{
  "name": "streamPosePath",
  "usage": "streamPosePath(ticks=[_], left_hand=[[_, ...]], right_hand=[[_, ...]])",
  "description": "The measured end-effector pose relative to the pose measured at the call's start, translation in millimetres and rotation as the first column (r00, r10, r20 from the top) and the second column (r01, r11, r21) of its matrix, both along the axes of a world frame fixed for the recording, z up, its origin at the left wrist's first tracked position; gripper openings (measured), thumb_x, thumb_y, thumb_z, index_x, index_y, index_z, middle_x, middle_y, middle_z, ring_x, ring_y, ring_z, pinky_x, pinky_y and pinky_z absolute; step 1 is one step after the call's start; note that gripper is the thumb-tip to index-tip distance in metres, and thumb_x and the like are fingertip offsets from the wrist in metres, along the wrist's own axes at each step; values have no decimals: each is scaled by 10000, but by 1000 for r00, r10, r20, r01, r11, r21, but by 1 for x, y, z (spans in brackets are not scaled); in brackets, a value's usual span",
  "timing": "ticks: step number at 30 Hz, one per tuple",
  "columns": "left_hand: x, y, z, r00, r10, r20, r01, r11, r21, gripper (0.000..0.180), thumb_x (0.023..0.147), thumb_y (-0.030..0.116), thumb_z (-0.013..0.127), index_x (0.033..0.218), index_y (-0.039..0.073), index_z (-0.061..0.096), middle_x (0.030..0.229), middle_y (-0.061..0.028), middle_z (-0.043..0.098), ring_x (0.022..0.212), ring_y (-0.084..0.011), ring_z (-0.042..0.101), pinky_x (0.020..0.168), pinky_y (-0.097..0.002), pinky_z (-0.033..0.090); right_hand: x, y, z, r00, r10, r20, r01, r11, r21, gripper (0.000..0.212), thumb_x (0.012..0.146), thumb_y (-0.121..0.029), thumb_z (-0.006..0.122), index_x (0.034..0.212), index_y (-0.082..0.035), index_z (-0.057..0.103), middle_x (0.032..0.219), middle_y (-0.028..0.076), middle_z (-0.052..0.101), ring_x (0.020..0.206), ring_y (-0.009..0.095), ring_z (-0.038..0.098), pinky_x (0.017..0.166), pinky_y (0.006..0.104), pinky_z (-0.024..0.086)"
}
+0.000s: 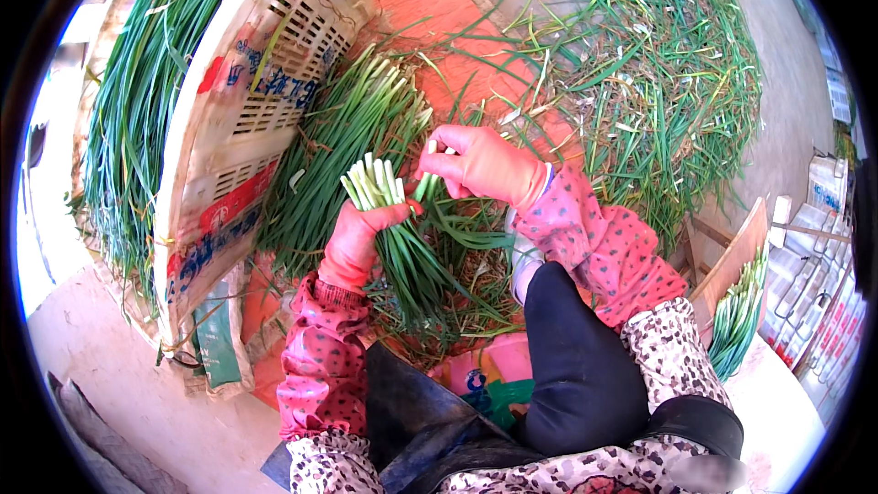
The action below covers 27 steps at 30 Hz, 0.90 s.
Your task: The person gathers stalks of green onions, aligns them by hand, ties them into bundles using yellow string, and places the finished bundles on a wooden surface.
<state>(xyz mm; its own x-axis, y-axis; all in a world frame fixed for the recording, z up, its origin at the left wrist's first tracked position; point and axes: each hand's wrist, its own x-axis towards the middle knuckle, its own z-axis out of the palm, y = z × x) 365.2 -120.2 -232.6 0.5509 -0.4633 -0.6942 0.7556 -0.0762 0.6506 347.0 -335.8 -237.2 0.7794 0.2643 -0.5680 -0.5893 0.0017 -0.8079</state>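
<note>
My left hand (352,242), in an orange-pink glove, is closed round a bunch of green onions (373,181). Their white ends point up and away, and the green leaves hang down to the right. Just right of it, my gloved right hand (485,165) pinches a few green onion stalks (427,185) between thumb and fingers. The two hands are close together. Behind them lies a thick pile of green onions (361,119), white ends toward the far right.
A white plastic crate (261,82) stands tilted on the left, with more long green leaves (151,101) beyond it. Leaf trimmings (658,82) cover the floor at the far right. Below the hands is my dark-clad knee (581,357); a small bundle (739,311) leans by a wooden board (732,256).
</note>
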Motion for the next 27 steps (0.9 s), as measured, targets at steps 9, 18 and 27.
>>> streamPosePath(ticks=[9,18,27], left_hand=[[-4,-2,-24,993,88,84,-88,996,-3,312,793,57,671,1101,35,625,1008,-8,645,899,-112,594,816,-256,453],[-7,-7,-23,989,-48,142,50,999,-10,315,788,57,651,1100,32,611,959,-17,654,858,-125,606,794,-278,471],[-11,-8,-9,957,-288,26,289,948,-130,340,771,75,684,1100,17,623,1018,-29,660,975,-129,595,876,-292,462]], right_hand=[[-12,31,-7,996,-22,84,39,976,-216,252,841,-250,647,977,-40,623,638,44,616,516,103,583,501,262,464],[-5,24,-19,997,-66,50,68,997,-30,297,819,-320,680,939,-54,626,663,72,631,550,156,613,526,307,483],[-2,38,15,821,192,537,-1,942,-335,552,774,-308,718,1276,-161,544,1041,99,649,941,248,633,833,337,504]])
